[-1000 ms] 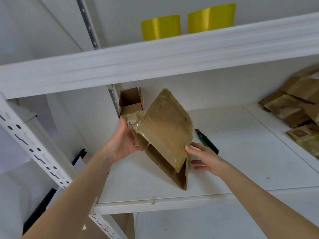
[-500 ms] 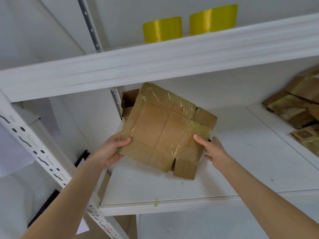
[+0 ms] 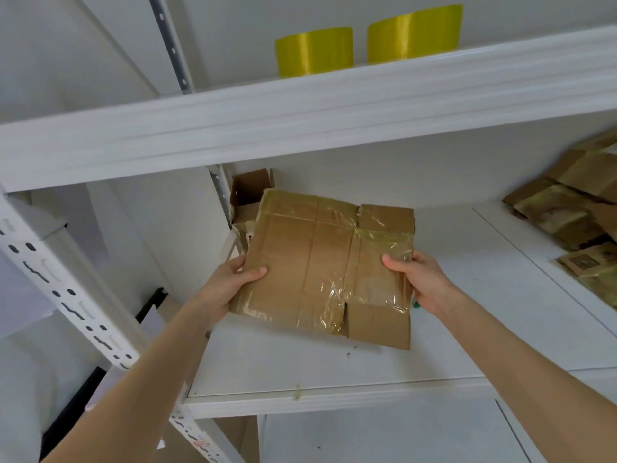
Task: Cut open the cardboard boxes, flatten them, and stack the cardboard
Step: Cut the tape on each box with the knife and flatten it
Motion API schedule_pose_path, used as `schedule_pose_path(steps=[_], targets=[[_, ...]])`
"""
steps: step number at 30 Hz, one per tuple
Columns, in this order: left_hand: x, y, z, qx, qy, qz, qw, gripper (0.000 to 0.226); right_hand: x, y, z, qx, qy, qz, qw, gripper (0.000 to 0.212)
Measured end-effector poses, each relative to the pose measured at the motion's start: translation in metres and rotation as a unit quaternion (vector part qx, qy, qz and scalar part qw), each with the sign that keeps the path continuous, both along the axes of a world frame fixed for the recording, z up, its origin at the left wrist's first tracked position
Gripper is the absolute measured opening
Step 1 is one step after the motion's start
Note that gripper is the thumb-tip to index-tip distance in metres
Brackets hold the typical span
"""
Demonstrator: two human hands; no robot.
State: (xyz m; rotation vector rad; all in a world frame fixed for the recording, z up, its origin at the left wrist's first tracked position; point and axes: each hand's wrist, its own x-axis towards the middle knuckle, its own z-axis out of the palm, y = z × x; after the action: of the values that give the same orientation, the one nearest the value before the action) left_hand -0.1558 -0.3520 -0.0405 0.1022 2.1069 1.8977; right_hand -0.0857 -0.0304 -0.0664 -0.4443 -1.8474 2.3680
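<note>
Fig. We see a flattened cardboard sheet, creased and covered with clear tape, held over the left part of the middle shelf, near its front edge; we cannot tell whether its lower edge touches the board. The left hand grips the sheet's left edge, thumb on top and fingers beneath. The right hand grips the right edge likewise. Behind the sheet, in the shelf's back left corner, stands a small open box. A pile of flattened cardboard lies at the shelf's right edge. Two yellow tape rolls stand on the upper shelf.
</note>
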Motion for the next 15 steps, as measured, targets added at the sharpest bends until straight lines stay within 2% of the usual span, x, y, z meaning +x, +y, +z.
schedule_pose_path(steps=[2, 4, 8, 9, 10, 12, 13, 14, 15], targets=[[0.001, 0.006, -0.008, -0.037, 0.015, 0.034, 0.999, 0.037, -0.004, -0.001, -0.006, 0.102, -0.013, -0.014, 0.995, 0.016], [0.001, 0.013, -0.017, -0.107, 0.035, 0.056, 0.992, 0.029, -0.011, -0.002, -0.014, 0.222, -0.042, -0.036, 0.974, 0.027], [0.002, 0.017, -0.032, -0.277, 0.052, 0.046, 0.958, 0.044, -0.018, -0.007, -0.028, 0.405, -0.111, -0.055, 0.906, 0.051], [0.003, 0.016, -0.034, -0.350, 0.050, 0.020, 0.935, 0.049, -0.018, -0.008, -0.032, 0.436, -0.119, -0.041, 0.891, 0.052], [0.004, 0.015, -0.036, -0.438, 0.047, -0.010, 0.898, 0.055, -0.019, -0.010, -0.036, 0.465, -0.127, -0.022, 0.876, 0.051], [0.005, 0.016, -0.042, -0.602, 0.066, -0.046, 0.794, 0.067, -0.021, -0.016, -0.043, 0.521, -0.151, 0.008, 0.840, 0.049], [0.006, 0.019, -0.046, -0.645, 0.091, -0.052, 0.757, 0.072, -0.023, -0.020, -0.045, 0.549, -0.165, 0.015, 0.820, 0.050], [0.005, 0.023, -0.052, -0.652, 0.123, -0.058, 0.746, 0.076, -0.025, -0.023, -0.046, 0.571, -0.176, 0.015, 0.801, 0.052], [0.004, 0.029, -0.058, -0.628, 0.158, -0.070, 0.759, 0.078, -0.026, -0.026, -0.047, 0.589, -0.184, 0.014, 0.786, 0.055]])
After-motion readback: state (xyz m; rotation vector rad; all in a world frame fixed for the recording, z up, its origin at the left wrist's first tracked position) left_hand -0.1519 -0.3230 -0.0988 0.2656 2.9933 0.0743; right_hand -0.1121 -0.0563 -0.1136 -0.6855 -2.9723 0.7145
